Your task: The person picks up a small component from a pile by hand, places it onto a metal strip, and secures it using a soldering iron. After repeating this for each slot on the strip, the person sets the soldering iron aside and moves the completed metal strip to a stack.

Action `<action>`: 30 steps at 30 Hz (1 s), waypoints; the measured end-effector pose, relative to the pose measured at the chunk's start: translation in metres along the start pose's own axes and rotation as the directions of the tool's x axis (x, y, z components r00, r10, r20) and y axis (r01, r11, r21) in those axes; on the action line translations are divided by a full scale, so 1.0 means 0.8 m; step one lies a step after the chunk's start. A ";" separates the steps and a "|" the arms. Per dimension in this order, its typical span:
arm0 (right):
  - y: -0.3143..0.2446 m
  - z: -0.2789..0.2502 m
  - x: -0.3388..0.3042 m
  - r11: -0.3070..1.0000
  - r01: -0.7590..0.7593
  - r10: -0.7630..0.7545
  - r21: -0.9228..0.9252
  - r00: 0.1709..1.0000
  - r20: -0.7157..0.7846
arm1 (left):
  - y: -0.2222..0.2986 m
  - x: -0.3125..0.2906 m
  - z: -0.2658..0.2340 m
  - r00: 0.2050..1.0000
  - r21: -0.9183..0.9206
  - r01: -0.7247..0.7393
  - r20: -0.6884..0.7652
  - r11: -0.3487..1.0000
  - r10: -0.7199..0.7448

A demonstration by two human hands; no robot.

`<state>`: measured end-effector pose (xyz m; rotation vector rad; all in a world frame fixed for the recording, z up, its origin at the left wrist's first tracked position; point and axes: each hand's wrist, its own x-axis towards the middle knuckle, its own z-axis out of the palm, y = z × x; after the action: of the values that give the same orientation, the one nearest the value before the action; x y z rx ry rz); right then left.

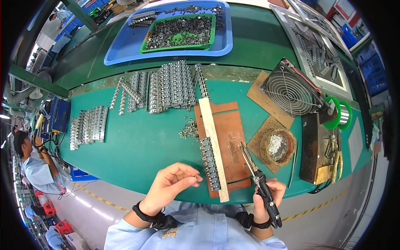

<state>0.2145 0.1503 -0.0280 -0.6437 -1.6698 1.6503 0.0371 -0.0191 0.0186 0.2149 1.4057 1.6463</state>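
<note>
My left hand (170, 183) is closed in a pinch at the left of the brown board, with a tiny metal part (196, 178) between thumb and forefinger; its exact kind is too small to tell. In my right hand (273, 195) is a black-handled soldering iron (261, 183), its metal tip slanting up and left over the brown board (229, 131). A pale wooden strip (213, 143) lies along that board. Against the strip's left side sits a row of small black-and-silver components (210, 164). Loose small metal parts (189, 128) are heaped just beyond my left hand.
Component strips stand in rows (177, 85) at the back, with another group (88, 125) at left. A blue tray (112, 53) holds a green tray (179, 51) of small parts. At right are a fan (289, 89), solder spool (343, 113) and round dish (266, 155). A person (39, 166) works at left.
</note>
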 end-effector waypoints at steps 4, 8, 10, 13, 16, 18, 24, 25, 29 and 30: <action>0.000 0.000 0.000 1.000 0.000 0.000 -0.001 1.000 0.003 | -0.009 -0.002 -0.002 0.998 -0.009 0.059 0.035 0.998 -0.058; 0.000 -0.001 -0.001 1.000 0.004 -0.004 0.000 1.000 0.012 | -0.013 0.001 -0.001 0.995 -0.016 0.085 0.052 0.996 -0.084; 0.000 -0.001 -0.001 1.000 0.007 -0.007 0.003 1.000 0.018 | -0.013 0.004 0.003 0.993 -0.059 0.108 0.050 0.992 -0.105; 0.001 -0.001 -0.002 1.000 0.012 -0.012 0.009 1.000 0.025 | -0.015 0.007 0.005 0.994 -0.062 0.100 0.056 0.993 -0.096; 0.001 -0.001 -0.002 1.000 0.018 -0.018 0.014 0.999 0.030 | -0.015 0.010 0.009 0.994 -0.063 0.091 0.072 0.994 -0.086; 0.000 -0.002 -0.003 1.000 0.022 -0.022 0.017 0.999 0.033 | -0.016 0.011 0.010 0.993 -0.063 0.081 0.094 0.995 -0.074; 0.000 -0.002 -0.001 1.000 0.013 -0.013 0.016 0.999 0.042 | -0.016 0.014 0.011 0.993 -0.056 0.071 0.097 0.996 -0.065; 0.000 -0.002 -0.001 1.000 0.013 -0.014 0.017 0.999 0.044 | -0.016 0.014 0.011 0.993 -0.055 0.071 0.099 0.996 -0.065; 0.000 -0.003 -0.001 1.000 0.008 -0.009 0.022 0.999 0.050 | -0.019 0.014 0.010 0.993 -0.059 0.062 0.108 0.996 -0.055; 0.000 -0.003 -0.001 1.000 0.006 -0.007 0.024 0.999 0.053 | -0.020 0.014 0.009 0.993 -0.063 0.057 0.110 0.996 -0.050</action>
<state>0.2170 0.1515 -0.0278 -0.5873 -1.6853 1.6937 0.0443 -0.0073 0.0026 0.2232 1.2636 1.6103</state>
